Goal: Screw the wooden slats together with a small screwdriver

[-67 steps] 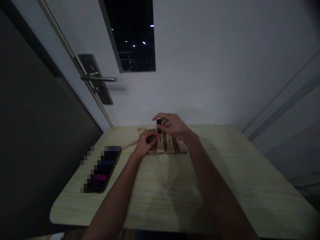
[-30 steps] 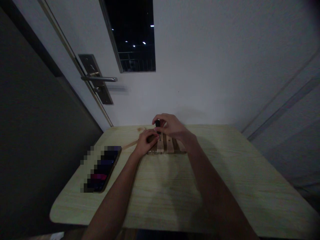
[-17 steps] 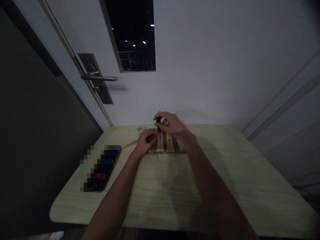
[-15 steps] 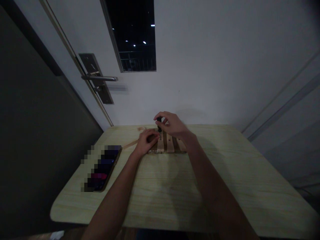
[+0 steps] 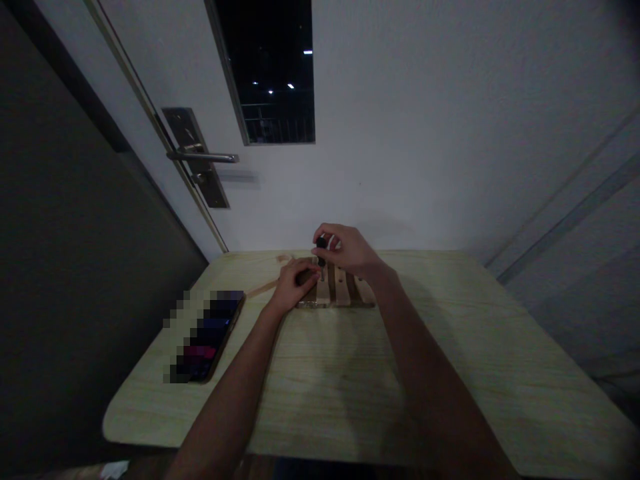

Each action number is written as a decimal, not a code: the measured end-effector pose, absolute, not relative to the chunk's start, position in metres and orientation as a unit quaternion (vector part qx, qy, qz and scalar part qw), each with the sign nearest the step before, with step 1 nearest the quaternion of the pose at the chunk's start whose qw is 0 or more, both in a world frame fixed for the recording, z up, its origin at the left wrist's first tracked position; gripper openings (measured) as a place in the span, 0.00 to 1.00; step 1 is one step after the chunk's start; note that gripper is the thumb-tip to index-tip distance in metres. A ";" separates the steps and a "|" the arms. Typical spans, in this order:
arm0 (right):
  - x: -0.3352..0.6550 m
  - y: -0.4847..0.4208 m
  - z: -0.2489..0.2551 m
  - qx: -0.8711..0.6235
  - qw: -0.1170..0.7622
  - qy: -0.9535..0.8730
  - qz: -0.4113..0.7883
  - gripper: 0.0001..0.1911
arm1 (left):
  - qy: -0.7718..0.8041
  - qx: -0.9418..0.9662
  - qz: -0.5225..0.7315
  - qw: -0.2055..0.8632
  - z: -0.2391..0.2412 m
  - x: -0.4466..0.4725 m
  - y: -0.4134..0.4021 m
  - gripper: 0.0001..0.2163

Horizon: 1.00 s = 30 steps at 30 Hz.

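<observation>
Pinching the screwdriver (image 5: 321, 261) by its black handle between thumb and fingers, the right hand (image 5: 350, 250) is above the brown board (image 5: 331, 287), which lies on the table (image 5: 320, 373). The screwdriver's long axis is close to upright, and its metal shaft points down at the leftmost pale strip (image 5: 323, 293) of the 3 that show on the board. That strip lies below the right fingertips, its own long axis running away from the person, so the 2 axes cross steeply. How shaft and strip line up looks like the relation that counts. The left hand (image 5: 293, 283) covers the board's left end, thumb and fingers curved toward the shaft; whether they pinch anything there, I cannot tell.
</observation>
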State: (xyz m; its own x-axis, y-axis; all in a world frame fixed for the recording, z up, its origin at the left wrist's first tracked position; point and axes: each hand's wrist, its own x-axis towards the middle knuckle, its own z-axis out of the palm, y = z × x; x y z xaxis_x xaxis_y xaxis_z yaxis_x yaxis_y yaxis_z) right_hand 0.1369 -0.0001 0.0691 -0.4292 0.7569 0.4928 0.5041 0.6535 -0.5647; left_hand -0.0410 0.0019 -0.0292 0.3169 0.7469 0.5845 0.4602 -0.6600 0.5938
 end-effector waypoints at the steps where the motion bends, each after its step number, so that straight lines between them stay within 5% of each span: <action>1: 0.137 0.000 0.069 -0.387 0.378 -0.825 0.163 0.08 | 0.380 0.797 0.442 0.162 -0.030 -0.041 0.002 0.06; 17: 0.149 -0.004 0.070 -0.345 0.373 -0.834 0.217 0.20 | 0.378 0.795 0.444 0.166 -0.028 -0.040 0.001 0.06; 30: 0.143 -0.004 0.076 -0.393 0.357 -0.839 0.118 0.07 | 0.376 0.800 0.440 0.161 -0.027 -0.040 0.001 0.07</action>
State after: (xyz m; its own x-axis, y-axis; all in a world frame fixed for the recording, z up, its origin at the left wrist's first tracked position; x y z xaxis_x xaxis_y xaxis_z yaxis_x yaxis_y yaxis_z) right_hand 0.1431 -0.0038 0.0764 -0.4361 0.7437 0.5068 0.5747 0.6635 -0.4791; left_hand -0.0402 0.0007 -0.0266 0.3303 0.7427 0.5825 0.4604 -0.6655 0.5875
